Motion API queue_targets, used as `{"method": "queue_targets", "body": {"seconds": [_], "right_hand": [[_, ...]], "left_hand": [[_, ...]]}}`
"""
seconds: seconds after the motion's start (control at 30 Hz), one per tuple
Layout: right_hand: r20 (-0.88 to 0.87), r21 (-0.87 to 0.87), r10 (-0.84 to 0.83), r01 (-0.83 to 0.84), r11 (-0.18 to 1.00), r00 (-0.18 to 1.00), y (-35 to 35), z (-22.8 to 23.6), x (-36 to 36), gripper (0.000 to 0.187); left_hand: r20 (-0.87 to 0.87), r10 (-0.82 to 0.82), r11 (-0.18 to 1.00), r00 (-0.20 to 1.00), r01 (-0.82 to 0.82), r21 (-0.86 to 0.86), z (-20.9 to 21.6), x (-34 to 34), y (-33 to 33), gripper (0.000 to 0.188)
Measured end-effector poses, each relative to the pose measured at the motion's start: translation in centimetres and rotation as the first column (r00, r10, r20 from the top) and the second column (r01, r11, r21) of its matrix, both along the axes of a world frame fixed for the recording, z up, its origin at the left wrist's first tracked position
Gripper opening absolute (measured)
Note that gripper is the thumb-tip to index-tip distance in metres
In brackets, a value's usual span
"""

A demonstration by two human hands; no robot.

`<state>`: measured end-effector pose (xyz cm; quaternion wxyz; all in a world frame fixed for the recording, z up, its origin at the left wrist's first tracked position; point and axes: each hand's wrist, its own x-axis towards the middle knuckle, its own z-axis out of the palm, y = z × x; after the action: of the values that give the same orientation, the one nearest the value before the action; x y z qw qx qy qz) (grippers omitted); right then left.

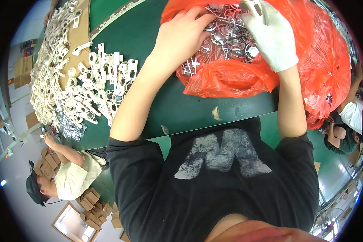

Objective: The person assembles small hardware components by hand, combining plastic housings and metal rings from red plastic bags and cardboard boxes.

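A red plastic bag (pixel 230 78) lies open on the table, full of shiny metal parts with round, ring-shaped heads and thin stems (pixel 230 38). My left hand (pixel 180 36) is bare and reaches over the bag's left side. Its thumb and fingers are apart at the edge of the metal parts, with some fingertips hard to see. A white glove covers my right hand (pixel 272 38), above the bag's right side. Between its fingers is a cream plastic part (pixel 255 9), partly hidden by the glove and cut by the picture's top edge.
Many cream plastic parts (pixel 90 80) are heaped on the green table (pixel 169 107) to my left, some on cardboard (pixel 81 32). Another red bag (pixel 326 76) bulges at the right. Other people work at the left (pixel 68 173) and right (pixel 347 121). Cardboard boxes (pixel 94 205) stand lower left.
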<state>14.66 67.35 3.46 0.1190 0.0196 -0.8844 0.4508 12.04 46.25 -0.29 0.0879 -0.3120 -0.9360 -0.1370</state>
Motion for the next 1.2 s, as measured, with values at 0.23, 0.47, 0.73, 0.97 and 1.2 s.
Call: {"method": "queue_targets", "body": {"seconds": [0.23,0.47,0.73,0.97,1.2], "right_hand": [[0.303,0.142,-0.001,-0.044,0.989,0.953,-0.8,2.0,0.2,0.024],[0.2,0.253,0.089,-0.139,0.957,0.976,-0.7,0.4,1.3,0.037],[0.144,0.378,0.36,-0.388,0.841,0.922,-3.6,0.4,4.3,0.026],[0.133,0.4,0.389,-0.408,0.821,0.912,-4.0,-0.3,4.1,0.027],[0.109,0.462,0.407,-0.409,0.787,0.907,-4.1,-0.6,4.3,0.024]], "left_hand": [[-0.043,0.02,0.975,0.999,-0.029,-0.22,0.3,-0.1,0.8,0.032],[0.322,0.06,0.601,0.945,-0.292,0.745,3.1,3.1,-1.7,0.016],[0.174,0.098,0.736,0.98,-0.189,0.651,3.1,6.9,-2.4,0.013],[0.105,-0.017,0.824,0.994,-0.046,0.565,2.6,7.7,-4.1,0.049],[0.18,-0.032,0.764,0.983,-0.092,0.638,1.0,8.2,-4.2,0.058]]}}
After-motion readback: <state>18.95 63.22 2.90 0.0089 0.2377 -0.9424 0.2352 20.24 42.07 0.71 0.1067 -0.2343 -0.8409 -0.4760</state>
